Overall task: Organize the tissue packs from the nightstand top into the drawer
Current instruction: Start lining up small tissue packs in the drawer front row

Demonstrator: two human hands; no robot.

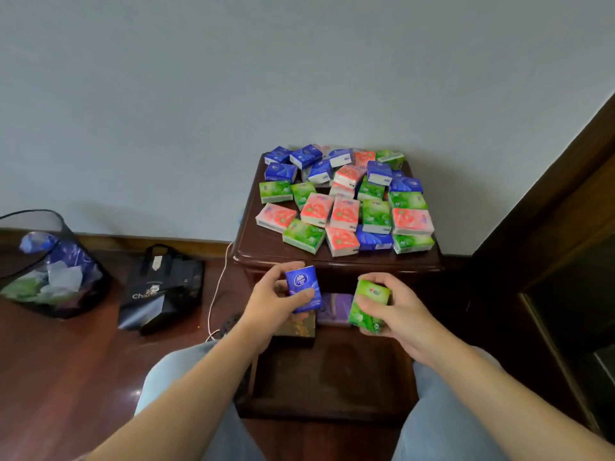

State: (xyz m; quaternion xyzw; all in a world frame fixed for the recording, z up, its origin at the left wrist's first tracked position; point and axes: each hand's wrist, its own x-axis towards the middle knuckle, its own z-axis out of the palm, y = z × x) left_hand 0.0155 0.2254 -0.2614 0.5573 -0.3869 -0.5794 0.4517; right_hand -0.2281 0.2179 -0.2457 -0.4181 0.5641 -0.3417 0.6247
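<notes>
The left hand (271,302) holds a blue pack (303,292), the right hand (396,309) a green pack (367,306), both above the open drawer (332,377); many packs (346,199) lie on the nightstand (263,247).

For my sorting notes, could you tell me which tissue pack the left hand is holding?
The blue pack, gripped upright by the left hand over the open drawer; the right hand holds a green one.

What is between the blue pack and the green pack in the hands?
In the head view, between the blue pack and the green pack, a purple item lies in the open drawer below.
</notes>
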